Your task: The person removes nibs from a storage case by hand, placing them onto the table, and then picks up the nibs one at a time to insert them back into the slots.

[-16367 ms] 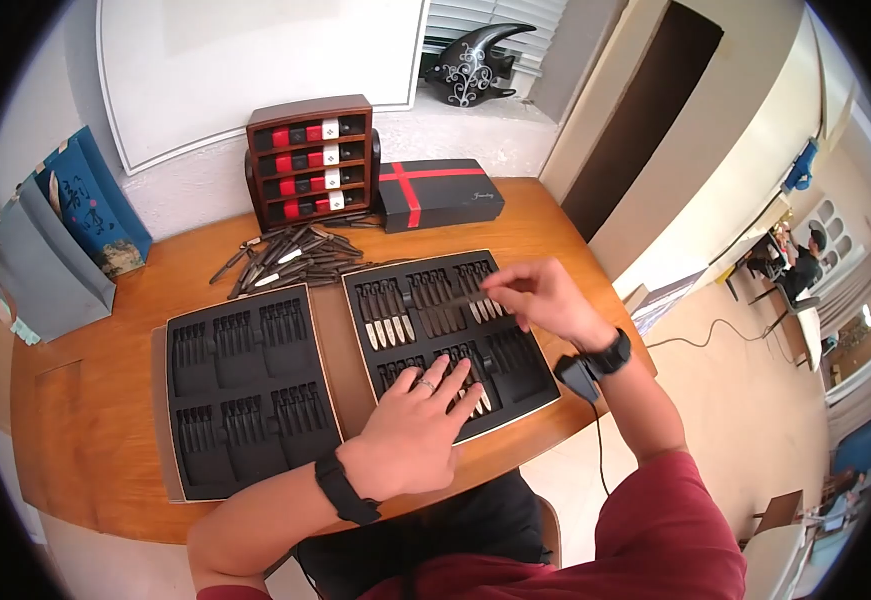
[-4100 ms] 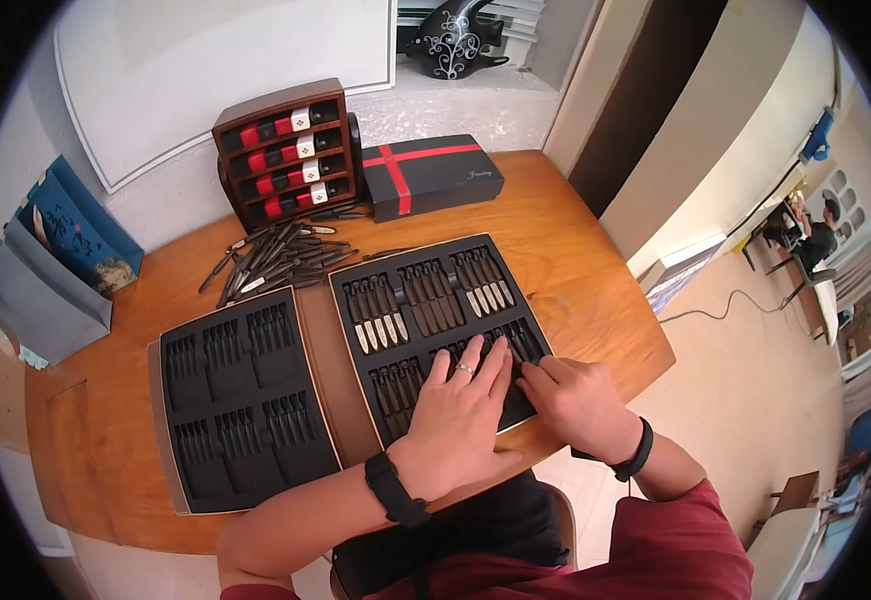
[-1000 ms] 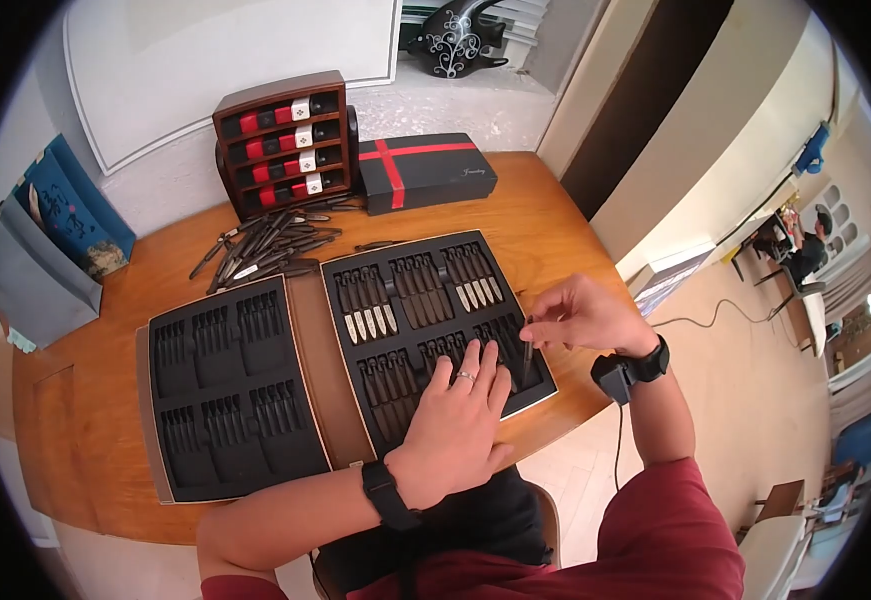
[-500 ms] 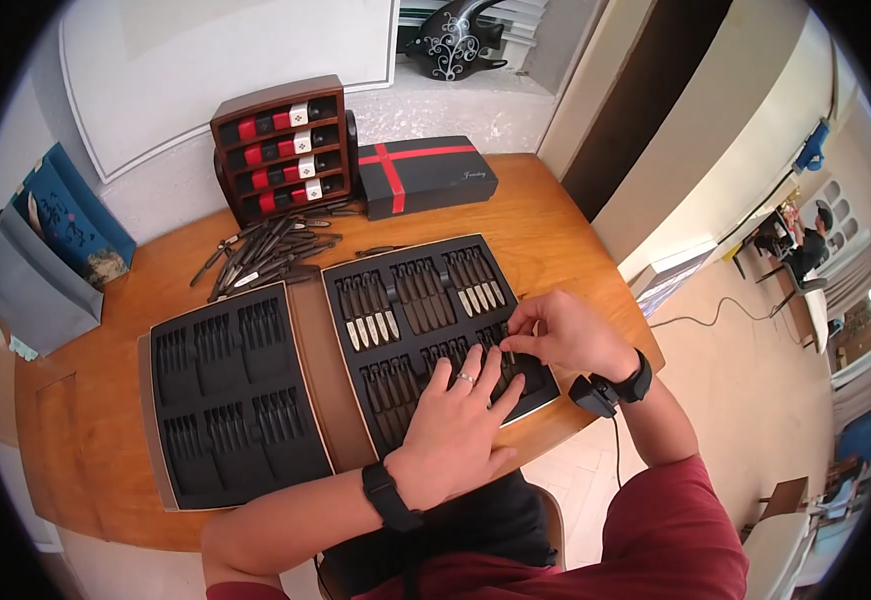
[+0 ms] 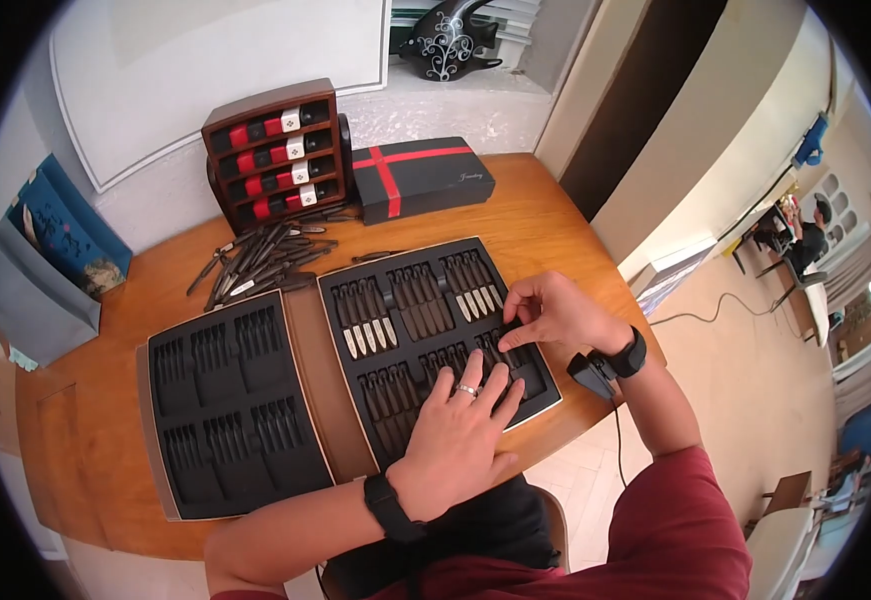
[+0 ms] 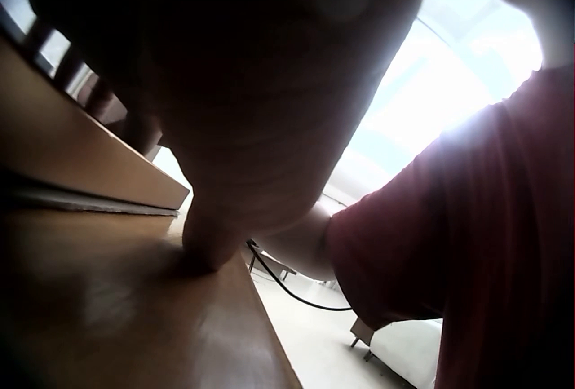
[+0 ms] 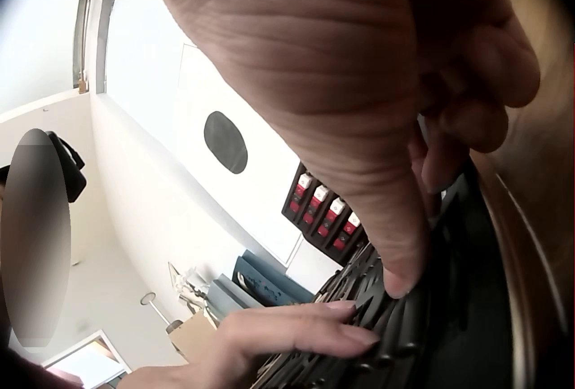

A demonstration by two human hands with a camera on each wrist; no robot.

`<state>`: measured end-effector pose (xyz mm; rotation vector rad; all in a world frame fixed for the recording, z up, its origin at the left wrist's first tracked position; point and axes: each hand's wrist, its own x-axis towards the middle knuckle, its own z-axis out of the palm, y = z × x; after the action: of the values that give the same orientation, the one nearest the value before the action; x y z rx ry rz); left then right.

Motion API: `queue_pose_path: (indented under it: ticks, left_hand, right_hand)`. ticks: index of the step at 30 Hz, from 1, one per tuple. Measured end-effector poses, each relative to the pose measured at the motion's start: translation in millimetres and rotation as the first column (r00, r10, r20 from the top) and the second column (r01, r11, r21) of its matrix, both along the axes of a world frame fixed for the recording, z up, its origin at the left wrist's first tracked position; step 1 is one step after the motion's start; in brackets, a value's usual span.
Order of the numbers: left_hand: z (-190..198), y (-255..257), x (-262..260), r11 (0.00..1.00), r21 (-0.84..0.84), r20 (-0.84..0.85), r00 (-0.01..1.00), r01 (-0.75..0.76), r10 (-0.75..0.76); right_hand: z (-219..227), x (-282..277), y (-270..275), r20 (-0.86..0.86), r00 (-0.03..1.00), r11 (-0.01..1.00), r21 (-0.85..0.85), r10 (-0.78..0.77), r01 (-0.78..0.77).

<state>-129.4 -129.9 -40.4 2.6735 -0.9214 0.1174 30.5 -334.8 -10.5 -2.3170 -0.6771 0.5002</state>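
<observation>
While two black slotted trays (image 5: pixel 238 400) lie side by side, the left hand (image 5: pixel 460 430) stays flat on the right tray (image 5: pixel 425 330); the right hand (image 5: pixel 553 315), pinching a knife a second ago, now presses fingertips there.

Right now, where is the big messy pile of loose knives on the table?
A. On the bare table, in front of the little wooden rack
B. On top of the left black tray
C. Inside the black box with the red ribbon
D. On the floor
A: the loose knives lie heaped on the wooden table, just in front of the wooden rack and behind the two black trays.
</observation>
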Motion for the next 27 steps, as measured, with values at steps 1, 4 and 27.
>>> queue_pose_path:
  ticks: [1,4,27]
  left_hand:
    - [0,0,0,1.000,0.002,0.002,1.000,0.002,-0.002]
    - [-3,-3,-1,0.999,0.007,0.020,0.999,0.037,-0.037]
    - [1,-12,-12,0.986,0.160,0.029,0.998,0.056,-0.061]
  right_hand:
    - [2,3,2,0.002,1.000,1.000,0.002,-0.002,0.002]
    - [6,12,5,0.011,1.000,0.996,-0.087,0.010,-0.009]
    - [10,63,186,0.526,0.767,0.923,-0.104,0.367,-0.370]
